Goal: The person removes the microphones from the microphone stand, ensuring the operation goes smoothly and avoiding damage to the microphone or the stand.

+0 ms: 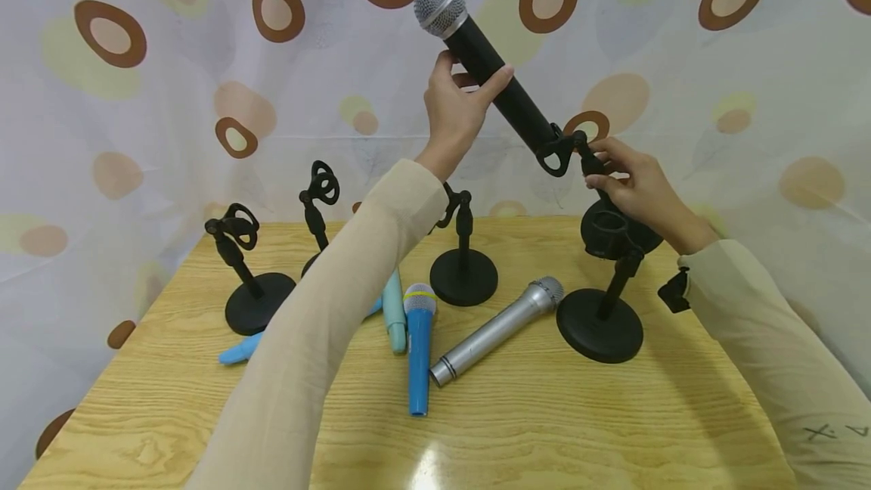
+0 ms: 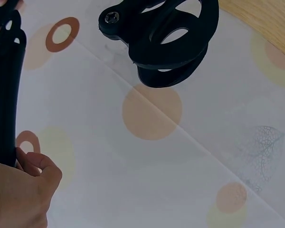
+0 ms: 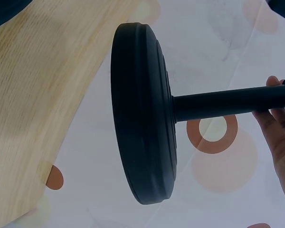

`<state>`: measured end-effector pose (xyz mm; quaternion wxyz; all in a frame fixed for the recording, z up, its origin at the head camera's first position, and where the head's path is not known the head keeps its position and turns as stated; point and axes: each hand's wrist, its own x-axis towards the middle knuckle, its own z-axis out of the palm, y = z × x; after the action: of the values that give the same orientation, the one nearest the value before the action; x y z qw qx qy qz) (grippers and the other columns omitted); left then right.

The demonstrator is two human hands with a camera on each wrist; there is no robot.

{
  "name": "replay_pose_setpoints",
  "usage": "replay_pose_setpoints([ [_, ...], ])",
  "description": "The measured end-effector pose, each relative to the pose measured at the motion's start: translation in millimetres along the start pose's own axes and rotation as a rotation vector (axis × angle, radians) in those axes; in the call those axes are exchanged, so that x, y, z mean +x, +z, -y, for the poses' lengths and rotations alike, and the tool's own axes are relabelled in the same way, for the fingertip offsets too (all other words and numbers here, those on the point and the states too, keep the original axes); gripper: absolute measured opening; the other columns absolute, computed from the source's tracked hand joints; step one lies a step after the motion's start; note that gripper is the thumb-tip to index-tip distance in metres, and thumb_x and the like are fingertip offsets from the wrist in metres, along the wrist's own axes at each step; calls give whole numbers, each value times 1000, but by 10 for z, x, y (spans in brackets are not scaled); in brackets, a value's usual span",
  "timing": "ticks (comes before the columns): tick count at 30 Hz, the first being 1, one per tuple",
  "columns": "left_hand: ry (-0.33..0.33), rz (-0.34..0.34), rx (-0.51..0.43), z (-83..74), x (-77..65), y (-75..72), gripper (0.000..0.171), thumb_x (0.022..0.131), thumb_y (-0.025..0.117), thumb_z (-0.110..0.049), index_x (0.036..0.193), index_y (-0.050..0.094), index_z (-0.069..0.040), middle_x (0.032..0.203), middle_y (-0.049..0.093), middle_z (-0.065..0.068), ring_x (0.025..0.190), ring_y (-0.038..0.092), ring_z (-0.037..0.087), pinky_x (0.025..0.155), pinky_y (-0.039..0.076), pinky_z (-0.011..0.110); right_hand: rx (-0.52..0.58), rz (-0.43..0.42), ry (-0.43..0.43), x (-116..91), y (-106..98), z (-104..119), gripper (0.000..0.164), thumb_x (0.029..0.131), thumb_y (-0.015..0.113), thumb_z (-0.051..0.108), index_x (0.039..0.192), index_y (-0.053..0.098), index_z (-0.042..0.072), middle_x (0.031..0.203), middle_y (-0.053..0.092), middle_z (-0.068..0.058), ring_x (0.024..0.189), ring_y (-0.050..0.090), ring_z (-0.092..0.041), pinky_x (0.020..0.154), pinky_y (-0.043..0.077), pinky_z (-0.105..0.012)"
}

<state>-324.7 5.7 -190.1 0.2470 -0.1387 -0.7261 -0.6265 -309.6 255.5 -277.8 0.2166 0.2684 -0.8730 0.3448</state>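
Observation:
Above the table, my left hand (image 1: 459, 108) grips the body of a black microphone (image 1: 520, 104) with a silver mesh head. The microphone tilts, head up to the left, and its lower end sits at the clip (image 1: 554, 156) of a black desktop microphone stand. My right hand (image 1: 640, 184) pinches that stand's stem just below the clip. In the right wrist view the stand's round base (image 3: 142, 114) hangs tilted against the curtain, beyond the table edge. Part of this base is hidden in the head view behind another stand's clip (image 1: 608, 237).
One black stand (image 1: 602, 327) is at the right, another (image 1: 464, 278) mid-table, two more (image 1: 258, 301) at the left. A silver microphone (image 1: 490, 339), a blue microphone (image 1: 420, 354) and a teal one (image 1: 393, 316) lie between. My left sleeve covers part of another blue item (image 1: 238, 350).

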Motion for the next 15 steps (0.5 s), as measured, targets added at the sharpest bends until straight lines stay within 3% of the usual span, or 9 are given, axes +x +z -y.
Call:
replay_pose_setpoints([
  [15,-26,15,3,7,-6,-6,50,80,70,-29,119,46,-10,107,58,4,88,61,11,61,47,20,-10,-3,-50,-34,-8,-37,35,85,61,2,119,54,5,95,61,-18,81,50,15,72,39,-1],
])
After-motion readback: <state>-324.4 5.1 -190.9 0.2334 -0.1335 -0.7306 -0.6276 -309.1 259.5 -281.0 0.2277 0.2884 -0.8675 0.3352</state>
